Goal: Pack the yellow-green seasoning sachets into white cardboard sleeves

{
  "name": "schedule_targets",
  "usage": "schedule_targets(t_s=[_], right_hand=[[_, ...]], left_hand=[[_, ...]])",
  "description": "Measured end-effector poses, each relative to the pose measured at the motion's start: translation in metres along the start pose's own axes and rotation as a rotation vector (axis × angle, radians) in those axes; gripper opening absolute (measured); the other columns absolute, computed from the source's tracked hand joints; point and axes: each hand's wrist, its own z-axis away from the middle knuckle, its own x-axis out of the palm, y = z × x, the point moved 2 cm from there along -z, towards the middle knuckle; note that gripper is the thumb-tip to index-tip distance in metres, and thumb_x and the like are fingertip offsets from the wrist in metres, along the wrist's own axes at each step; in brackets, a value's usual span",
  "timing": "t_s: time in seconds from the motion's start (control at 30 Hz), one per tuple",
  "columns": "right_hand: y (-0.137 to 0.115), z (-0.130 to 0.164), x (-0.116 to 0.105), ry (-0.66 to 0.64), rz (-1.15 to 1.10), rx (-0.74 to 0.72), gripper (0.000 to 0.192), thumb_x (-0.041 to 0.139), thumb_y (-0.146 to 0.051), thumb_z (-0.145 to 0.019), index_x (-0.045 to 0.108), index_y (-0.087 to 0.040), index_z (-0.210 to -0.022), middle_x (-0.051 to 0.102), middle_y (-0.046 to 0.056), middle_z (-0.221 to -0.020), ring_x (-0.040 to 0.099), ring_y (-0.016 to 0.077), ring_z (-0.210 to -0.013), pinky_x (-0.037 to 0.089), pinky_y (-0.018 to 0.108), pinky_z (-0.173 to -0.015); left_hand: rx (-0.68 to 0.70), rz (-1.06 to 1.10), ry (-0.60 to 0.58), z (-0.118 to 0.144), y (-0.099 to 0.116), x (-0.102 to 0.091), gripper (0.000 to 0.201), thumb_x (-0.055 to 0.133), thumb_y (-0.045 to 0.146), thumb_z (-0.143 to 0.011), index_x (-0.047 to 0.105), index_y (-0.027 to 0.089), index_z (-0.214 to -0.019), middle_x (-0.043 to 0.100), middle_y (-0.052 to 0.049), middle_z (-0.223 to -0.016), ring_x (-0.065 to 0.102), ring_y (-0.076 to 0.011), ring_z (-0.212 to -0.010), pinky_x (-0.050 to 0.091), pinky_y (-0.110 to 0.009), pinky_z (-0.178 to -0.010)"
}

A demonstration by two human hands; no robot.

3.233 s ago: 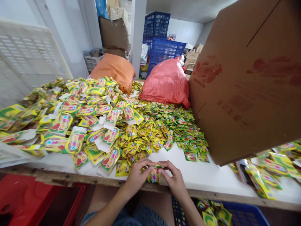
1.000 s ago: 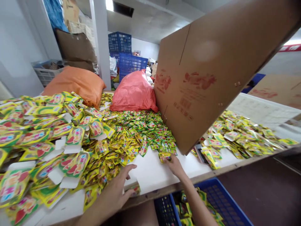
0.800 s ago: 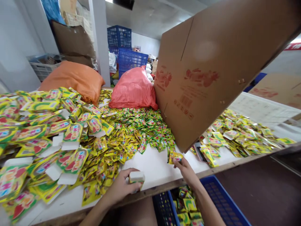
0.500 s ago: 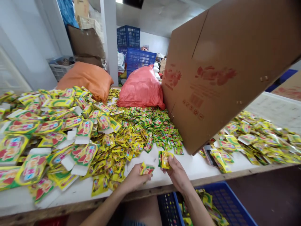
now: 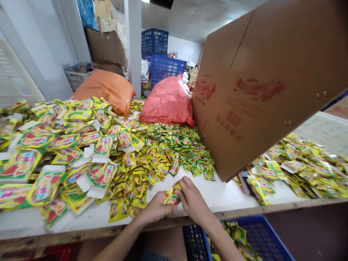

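Observation:
My left hand (image 5: 157, 208) is closed around a small yellow-green printed carton (image 5: 169, 198) just above the table's front edge. In my right hand (image 5: 192, 200) are small yellow sachets (image 5: 177, 187), pinched at the carton's upper end; whether they are partly inside it cannot be made out. My two hands nearly touch. Beyond them lies a heap of loose yellow sachets (image 5: 145, 163), with green sachets (image 5: 181, 139) behind. Flattened or open yellow cartons (image 5: 42, 183), some with white flaps out, are piled to the left.
A large cardboard box (image 5: 244, 87) leans tilted at the right. Orange (image 5: 106, 88) and red sacks (image 5: 167, 99) stand at the back. Filled packs (image 5: 307, 166) and a phone-like object (image 5: 246, 184) lie right. Below the edge is a blue crate (image 5: 266, 235) holding packs.
My right hand has moved left with the sachets, bringing them against the carton in my left hand. The view has shifted slightly, so the surroundings appear farther right.

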Motion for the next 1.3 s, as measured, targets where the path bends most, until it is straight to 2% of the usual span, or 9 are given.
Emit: schedule_targets(t_s=[0.1,0.2,0.3,0.47,0.63,0.77,0.9,1.2,1.3], right_hand=[[-0.008,-0.001,0.002,-0.011,-0.058,-0.028,0.019,0.046,-0.014,-0.083,0.052,-0.021,-0.099,0.052,0.006,-0.092,0.049,0.0215,-0.088,0.042,0.034,-0.077],[-0.005,0.001,0.005,0.092,-0.177,0.002,0.023,0.044,-0.018,-0.086,0.049,-0.021,-0.109,0.053,0.006,-0.095,0.05,0.0202,-0.09,0.043,0.032,-0.078],[-0.001,0.004,0.01,0.16,-0.081,-0.004,0.012,0.048,-0.021,-0.085,0.058,-0.022,-0.093,0.052,0.007,-0.097,0.047,0.0228,-0.097,0.039,0.037,-0.083],[-0.007,0.007,0.014,0.04,-0.049,-0.026,0.013,0.051,-0.027,-0.085,0.063,-0.025,-0.083,0.047,0.005,-0.116,0.038,0.026,-0.112,0.033,0.044,-0.091],[0.008,0.014,0.015,0.182,-0.376,0.107,0.018,0.054,-0.029,-0.083,0.054,-0.022,-0.1,0.057,0.007,-0.103,0.051,0.0215,-0.1,0.04,0.037,-0.087],[0.025,0.022,0.037,0.212,-0.577,0.238,0.016,0.052,-0.033,-0.084,0.054,-0.019,-0.092,0.061,0.005,-0.087,0.057,0.0178,-0.084,0.045,0.029,-0.077],[0.029,0.023,0.055,0.274,-0.607,0.28,0.02,0.055,-0.035,-0.082,0.056,-0.018,-0.093,0.062,0.005,-0.086,0.058,0.0181,-0.084,0.046,0.028,-0.075],[0.013,0.01,0.057,0.135,-0.472,0.051,0.019,0.046,-0.027,-0.087,0.064,-0.02,-0.085,0.061,0.004,-0.084,0.056,0.0173,-0.084,0.043,0.027,-0.075],[0.012,0.007,0.059,0.21,-0.523,0.115,0.022,0.048,-0.028,-0.086,0.058,-0.019,-0.104,0.059,0.002,-0.079,0.056,0.0156,-0.076,0.045,0.026,-0.071]], left_hand=[[0.067,0.084,0.027,-0.002,-0.001,-0.001,0.018,0.063,0.016,-0.062,0.06,0.012,-0.079,0.058,0.002,-0.069,0.051,-0.0129,-0.067,0.041,-0.022,-0.064],[-0.001,0.227,0.004,-0.001,-0.003,-0.004,0.026,0.066,0.025,-0.064,0.058,0.011,-0.085,0.061,-0.002,-0.07,0.056,-0.0151,-0.065,0.044,-0.025,-0.062],[-0.056,0.294,-0.03,0.002,-0.004,-0.006,0.033,0.069,0.03,-0.063,0.058,0.011,-0.088,0.062,-0.004,-0.071,0.057,-0.0156,-0.064,0.044,-0.026,-0.061],[-0.019,0.156,0.076,0.004,-0.004,-0.012,0.035,0.071,0.027,-0.062,0.06,0.012,-0.091,0.062,-0.001,-0.079,0.055,-0.015,-0.073,0.043,-0.024,-0.066],[0.064,0.097,0.091,0.003,-0.007,-0.013,0.037,0.066,0.031,-0.07,0.053,0.013,-0.1,0.062,-0.004,-0.091,0.057,-0.018,-0.085,0.044,-0.026,-0.074],[0.161,0.129,0.198,0.007,-0.01,-0.012,0.056,0.067,0.022,-0.069,0.032,0.02,-0.113,0.058,-0.004,-0.1,0.058,-0.0163,-0.088,0.045,-0.028,-0.078],[0.238,0.078,0.402,0.015,-0.008,-0.015,0.041,0.061,0.024,-0.074,0.033,0.023,-0.104,0.051,-0.004,-0.108,0.058,-0.0166,-0.096,0.044,-0.031,-0.086],[0.208,-0.107,0.261,0.026,0.0,-0.036,0.016,0.056,0.032,-0.079,0.053,0.016,-0.083,0.058,0.0,-0.075,0.058,-0.0154,-0.074,0.046,-0.025,-0.07],[0.255,-0.103,0.297,0.028,0.004,-0.039,0.018,0.056,0.029,-0.079,0.055,0.017,-0.092,0.062,-0.002,-0.085,0.058,-0.0167,-0.082,0.045,-0.028,-0.078]])
